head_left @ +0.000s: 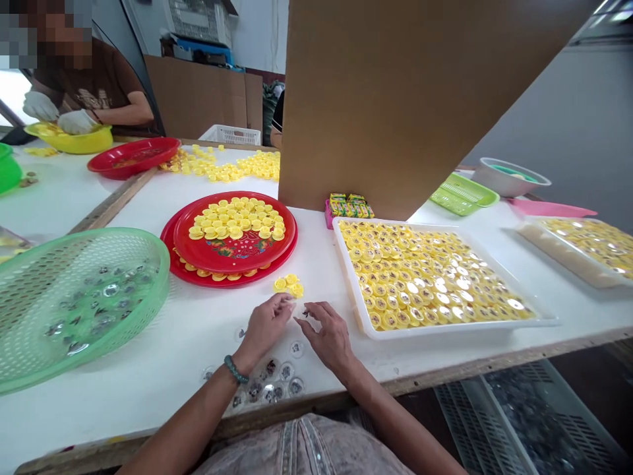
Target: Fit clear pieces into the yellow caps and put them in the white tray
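Observation:
My left hand (pixel 268 324), a beaded bracelet on its wrist, is closed in a pinch; what lies between its fingertips is too small to make out. Close beside it, my right hand (pixel 330 335) pinches a transparent disc (pixel 305 313) with a dark print between thumb and fingers. Several yellow round caps (pixel 289 285) lie just beyond my fingertips. Between and below my forearms, loose transparent printed discs (pixel 286 371) are scattered on the white table (pixel 198 402).
Stacked red trays (pixel 242 254) hold yellow caps. To the left is a green mesh basket (pixel 161 264) with transparent discs; to the right, a white tray (pixel 353 297) full of assembled yellow pieces. A cardboard panel (pixel 376 105) rises ahead. A gloved co-worker (pixel 113 86) works at far left.

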A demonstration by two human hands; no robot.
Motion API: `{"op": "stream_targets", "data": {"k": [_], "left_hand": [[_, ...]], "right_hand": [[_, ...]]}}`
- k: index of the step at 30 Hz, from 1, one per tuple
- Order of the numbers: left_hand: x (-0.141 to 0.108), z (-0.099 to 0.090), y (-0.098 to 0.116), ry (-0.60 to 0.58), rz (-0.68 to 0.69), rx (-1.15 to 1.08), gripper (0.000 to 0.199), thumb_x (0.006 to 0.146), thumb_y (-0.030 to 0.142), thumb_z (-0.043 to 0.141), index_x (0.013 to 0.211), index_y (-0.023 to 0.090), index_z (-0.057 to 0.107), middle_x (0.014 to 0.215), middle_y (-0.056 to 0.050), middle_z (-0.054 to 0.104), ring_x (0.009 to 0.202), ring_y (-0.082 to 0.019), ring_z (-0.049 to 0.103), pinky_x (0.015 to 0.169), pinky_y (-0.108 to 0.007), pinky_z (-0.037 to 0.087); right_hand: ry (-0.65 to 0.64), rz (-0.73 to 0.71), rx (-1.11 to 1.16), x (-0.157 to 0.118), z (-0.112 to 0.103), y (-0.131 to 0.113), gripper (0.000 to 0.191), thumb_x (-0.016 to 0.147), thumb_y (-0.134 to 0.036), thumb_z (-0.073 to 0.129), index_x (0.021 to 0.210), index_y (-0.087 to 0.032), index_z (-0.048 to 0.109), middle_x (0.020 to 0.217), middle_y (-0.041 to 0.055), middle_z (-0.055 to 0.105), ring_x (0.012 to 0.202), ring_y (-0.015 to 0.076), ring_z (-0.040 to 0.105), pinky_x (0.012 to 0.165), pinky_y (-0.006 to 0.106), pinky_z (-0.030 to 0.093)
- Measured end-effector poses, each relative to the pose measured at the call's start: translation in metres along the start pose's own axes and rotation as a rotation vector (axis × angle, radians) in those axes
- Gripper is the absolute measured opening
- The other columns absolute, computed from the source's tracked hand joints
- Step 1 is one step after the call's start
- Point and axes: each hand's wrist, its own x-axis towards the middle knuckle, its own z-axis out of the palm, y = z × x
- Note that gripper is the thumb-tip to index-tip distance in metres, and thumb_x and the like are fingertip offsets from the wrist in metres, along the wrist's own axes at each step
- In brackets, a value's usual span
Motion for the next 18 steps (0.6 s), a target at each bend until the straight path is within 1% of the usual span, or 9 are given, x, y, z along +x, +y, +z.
{"op": "stream_targets", "data": {"k": [2, 3, 5, 6, 8, 10, 12, 16, 18], "left_hand": [[0.013, -0.009, 0.001, 0.091, 0.121, 0.335, 0.032, 0.082, 0.025, 0.047, 0.112, 0.021, 0.055, 0.107, -0.006, 0.064, 0.084, -0.017, 0.062, 0.080, -0.030, 0.046], [0.020, -0.013, 0.001, 0.098, 0.193, 0.474, 0.034, 0.081, 0.020, 0.047, 0.115, 0.020, 0.054, 0.113, -0.007, 0.061, 0.089, -0.018, 0.060, 0.083, -0.031, 0.044], [0.034, -0.018, 0.002, 0.035, 0.305, 0.673, 0.036, 0.079, 0.014, 0.046, 0.115, 0.017, 0.053, 0.116, -0.010, 0.059, 0.100, -0.021, 0.057, 0.086, -0.032, 0.043], [0.040, -0.020, 0.002, -0.008, 0.329, 0.744, 0.035, 0.078, 0.012, 0.046, 0.113, 0.015, 0.053, 0.114, -0.010, 0.059, 0.102, -0.022, 0.055, 0.085, -0.032, 0.043], [0.047, -0.020, 0.001, -0.064, 0.325, 0.842, 0.033, 0.078, 0.011, 0.048, 0.110, 0.015, 0.054, 0.108, -0.010, 0.060, 0.101, -0.023, 0.056, 0.082, -0.032, 0.044], [0.047, -0.018, -0.001, -0.076, 0.302, 0.885, 0.032, 0.078, 0.011, 0.049, 0.109, 0.015, 0.054, 0.106, -0.010, 0.060, 0.100, -0.022, 0.056, 0.082, -0.031, 0.044], [0.039, -0.016, -0.004, -0.065, 0.286, 0.882, 0.032, 0.078, 0.012, 0.049, 0.110, 0.016, 0.054, 0.107, -0.010, 0.059, 0.101, -0.022, 0.056, 0.084, -0.031, 0.044], [0.013, -0.015, -0.008, -0.060, 0.292, 0.752, 0.035, 0.080, 0.017, 0.051, 0.115, 0.018, 0.051, 0.109, -0.008, 0.058, 0.101, -0.020, 0.055, 0.085, -0.030, 0.044], [0.003, -0.015, -0.010, -0.033, 0.288, 0.660, 0.039, 0.080, 0.020, 0.052, 0.119, 0.019, 0.049, 0.112, -0.007, 0.057, 0.097, -0.019, 0.056, 0.084, -0.030, 0.045]], "right_hand": [[-0.008, 0.033, 0.011, -0.005, 0.000, 0.006, 0.023, 0.079, -0.021, 0.061, 0.102, -0.021, 0.058, 0.091, 0.0046, 0.062, 0.085, 0.0175, 0.059, 0.075, 0.029, 0.049], [-0.013, 0.040, 0.016, -0.007, 0.000, 0.008, 0.023, 0.079, -0.021, 0.061, 0.102, -0.021, 0.058, 0.091, 0.0047, 0.061, 0.086, 0.0177, 0.059, 0.075, 0.029, 0.050], [-0.028, 0.038, 0.030, -0.010, 0.001, 0.012, 0.024, 0.079, -0.021, 0.061, 0.102, -0.021, 0.058, 0.093, 0.0050, 0.061, 0.088, 0.0180, 0.059, 0.077, 0.030, 0.050], [-0.035, 0.033, 0.039, -0.011, 0.002, 0.013, 0.024, 0.079, -0.021, 0.061, 0.103, -0.021, 0.058, 0.094, 0.0052, 0.061, 0.088, 0.0182, 0.059, 0.078, 0.030, 0.050], [-0.045, 0.029, 0.061, -0.011, 0.002, 0.014, 0.025, 0.079, -0.022, 0.061, 0.104, -0.021, 0.057, 0.096, 0.0056, 0.060, 0.089, 0.0183, 0.059, 0.078, 0.030, 0.050], [-0.050, 0.037, 0.091, -0.011, 0.001, 0.014, 0.026, 0.079, -0.023, 0.062, 0.105, -0.021, 0.058, 0.097, 0.0055, 0.060, 0.088, 0.0181, 0.059, 0.077, 0.030, 0.050], [-0.055, 0.053, 0.121, -0.010, 0.000, 0.013, 0.026, 0.078, -0.023, 0.063, 0.104, -0.022, 0.058, 0.095, 0.0047, 0.060, 0.085, 0.0173, 0.059, 0.075, 0.029, 0.051], [-0.092, 0.061, 0.162, -0.008, -0.002, 0.012, 0.027, 0.076, -0.021, 0.065, 0.102, -0.023, 0.059, 0.093, 0.0030, 0.061, 0.080, 0.0151, 0.059, 0.070, 0.026, 0.051], [-0.128, 0.042, 0.150, -0.005, -0.003, 0.011, 0.027, 0.076, -0.020, 0.065, 0.102, -0.022, 0.059, 0.091, 0.0023, 0.061, 0.079, 0.0145, 0.059, 0.070, 0.026, 0.051]]}}
